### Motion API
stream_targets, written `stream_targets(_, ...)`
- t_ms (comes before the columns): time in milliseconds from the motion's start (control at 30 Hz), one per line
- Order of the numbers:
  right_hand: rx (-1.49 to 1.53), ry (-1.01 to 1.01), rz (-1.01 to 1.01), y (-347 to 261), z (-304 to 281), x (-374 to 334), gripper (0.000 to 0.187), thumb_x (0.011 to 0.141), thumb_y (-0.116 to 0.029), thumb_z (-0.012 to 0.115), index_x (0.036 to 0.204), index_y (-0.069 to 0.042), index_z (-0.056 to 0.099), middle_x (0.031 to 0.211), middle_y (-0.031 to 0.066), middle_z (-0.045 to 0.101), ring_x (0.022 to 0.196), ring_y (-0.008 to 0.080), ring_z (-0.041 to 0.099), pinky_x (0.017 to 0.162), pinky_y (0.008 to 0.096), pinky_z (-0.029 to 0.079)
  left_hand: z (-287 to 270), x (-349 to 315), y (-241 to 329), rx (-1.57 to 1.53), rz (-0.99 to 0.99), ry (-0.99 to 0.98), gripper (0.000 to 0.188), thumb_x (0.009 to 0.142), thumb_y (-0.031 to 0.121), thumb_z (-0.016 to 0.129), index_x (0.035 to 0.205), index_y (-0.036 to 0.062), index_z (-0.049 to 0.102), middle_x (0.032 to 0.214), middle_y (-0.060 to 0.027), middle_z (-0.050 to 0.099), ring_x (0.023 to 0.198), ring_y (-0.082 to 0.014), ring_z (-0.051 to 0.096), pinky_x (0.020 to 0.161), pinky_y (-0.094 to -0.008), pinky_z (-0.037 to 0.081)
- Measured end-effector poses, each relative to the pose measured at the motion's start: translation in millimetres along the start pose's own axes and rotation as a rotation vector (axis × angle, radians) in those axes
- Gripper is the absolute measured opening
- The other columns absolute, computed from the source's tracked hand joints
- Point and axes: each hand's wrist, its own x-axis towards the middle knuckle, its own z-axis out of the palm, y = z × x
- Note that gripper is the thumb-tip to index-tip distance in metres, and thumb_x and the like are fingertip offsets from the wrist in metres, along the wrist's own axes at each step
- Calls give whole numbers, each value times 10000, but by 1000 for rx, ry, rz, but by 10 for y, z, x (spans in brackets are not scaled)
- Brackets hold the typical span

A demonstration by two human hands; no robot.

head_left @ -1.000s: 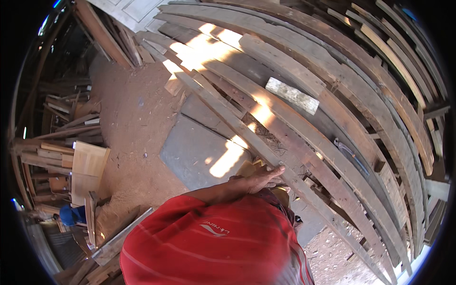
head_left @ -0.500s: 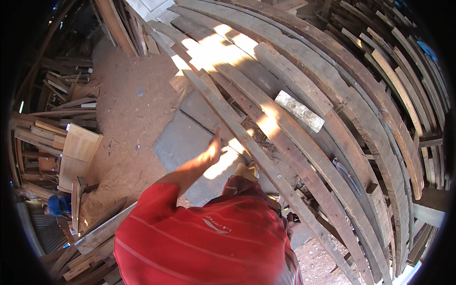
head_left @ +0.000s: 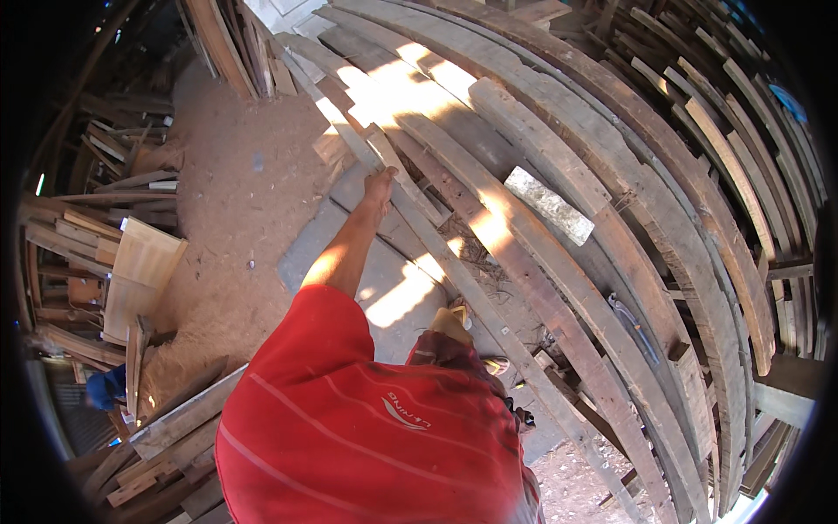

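My left hand (head_left: 381,186) reaches forward and is closed at the edge of a long, narrow wooden plank (head_left: 471,284) that runs diagonally from the upper left to the lower right. Its fingers come close to a short piece of board (head_left: 414,189) lying along the plank's right side. Part of the grip is hidden, so I cannot tell whether the short board is also held. My right hand does not show; the red-shirted torso covers that side.
Several long, weathered planks (head_left: 559,262) lie side by side to the right. On them rest a pale rectangular block (head_left: 550,205) and a blue-handled tool (head_left: 635,325). Under my arm is a grey slab (head_left: 319,244). Wood piles (head_left: 144,271) line the left, where a blue cap (head_left: 106,387) shows.
My left hand has moved forward and up from above the grey slab, where it was open, and has closed at the long plank's edge. My torso has shifted slightly.
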Motion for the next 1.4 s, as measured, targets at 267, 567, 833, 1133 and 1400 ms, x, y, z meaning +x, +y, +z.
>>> stream_targets(267, -7, 7, -12, 43, -104, -14, 328, 951, -261, 691, 697, -68, 616, 656, -3, 574, 589, 106, 489, 526, 325, 384, 191, -604, -801, -33, 6, -1, 805, 831, 278, 750, 1447, -81, 374, 1399, -226, 551, 1224, -331, 573, 1031, -437, 474)
stream_targets(567, 9, 5, -28, 52, -159, 27, 333, 959, -283, 694, 712, -68, 633, 666, 4, 586, 594, 110, 500, 531, 325, 394, 661, -1778, -1270, -102, -246, 39, 454, 878, 275, 742, 1147, -59, 594, 1119, -172, 617, 975, -261, 620, 797, -416, 538)
stream_targets(833, -5, 24, -57, 119, -213, -40, 340, 967, -303, 696, 725, -68, 649, 676, 11, 597, 598, 114, 510, 534, 325, 402, 615, -2141, -1185, -75, -183, -28, 241, 906, 275, 700, 951, 43, 650, 860, -54, 631, 744, -182, 614, 645, -360, 523)
stream_targets(1133, 373, 279, -52, -433, -141, -701, 306, 955, -269, 708, 733, -78, 621, 637, 5, 561, 532, 83, 478, 458, 280, 351, 475, -2135, -1091, -203, -125, -340, 358, 860, 387, 750, 1008, 70, 674, 931, -41, 621, 862, -173, 584, 772, -348, 484)
stream_targets(1400, 831, 774, -95, -633, -992, -1070, 314, 1016, -375, 623, 914, -79, 589, 615, -7, 524, 466, 92, 463, 434, 265, 358, 314, -2096, -1010, -319, -207, -542, 409, 874, 369, 673, 1135, 57, 631, 1080, -109, 633, 1061, -280, 607, 975, -479, 498)
